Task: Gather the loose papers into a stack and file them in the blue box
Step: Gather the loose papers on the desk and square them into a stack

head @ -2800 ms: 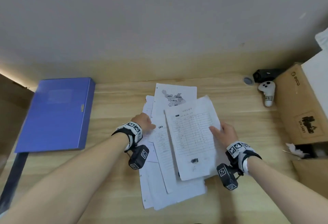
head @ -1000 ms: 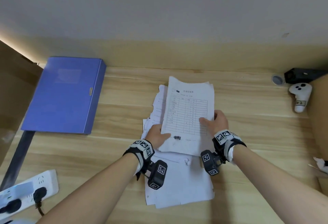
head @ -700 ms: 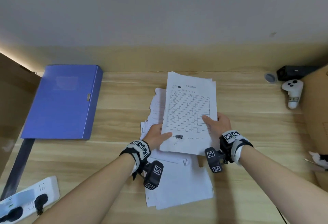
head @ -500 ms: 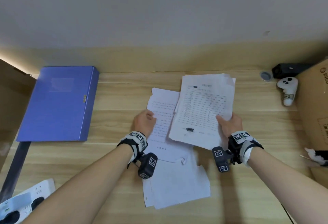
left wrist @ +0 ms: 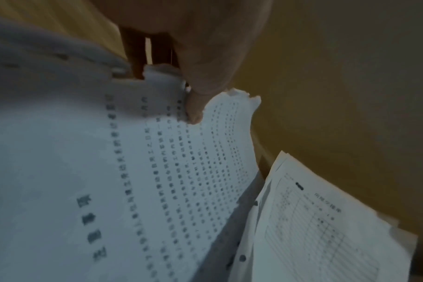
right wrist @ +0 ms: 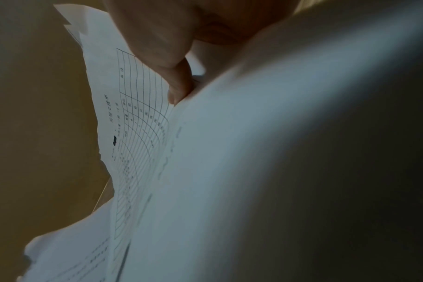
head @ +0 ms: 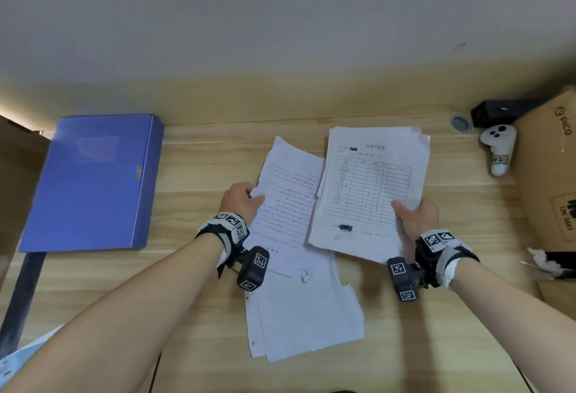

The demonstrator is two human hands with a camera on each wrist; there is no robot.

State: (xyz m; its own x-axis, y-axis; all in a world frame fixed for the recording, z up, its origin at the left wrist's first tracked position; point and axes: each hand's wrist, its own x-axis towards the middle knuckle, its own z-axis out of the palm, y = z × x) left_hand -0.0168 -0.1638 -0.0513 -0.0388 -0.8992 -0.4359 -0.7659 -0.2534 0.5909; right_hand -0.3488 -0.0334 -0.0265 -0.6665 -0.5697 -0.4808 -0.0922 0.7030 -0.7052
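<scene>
My right hand (head: 414, 218) grips a small stack of papers topped by a table form (head: 371, 187), lifted off the desk at the right; its thumb (right wrist: 179, 85) lies on the top sheet. My left hand (head: 241, 204) pinches the left edge of a text-covered sheet (head: 290, 199), thumb (left wrist: 193, 106) on top, fingers under. More white sheets (head: 305, 314) lie flat on the desk below both hands. The closed blue box (head: 93, 180) lies flat at the desk's left.
A white controller (head: 498, 151), a black device (head: 501, 114) and a round grey cap (head: 460, 123) sit at the back right. A cardboard box (head: 551, 174) stands at the right edge. A power strip (head: 12, 361) peeks in at the lower left.
The right hand lifted the form-topped stack away to the right, off the pile. The left hand let go of that stack and took hold of the text sheet's left edge.
</scene>
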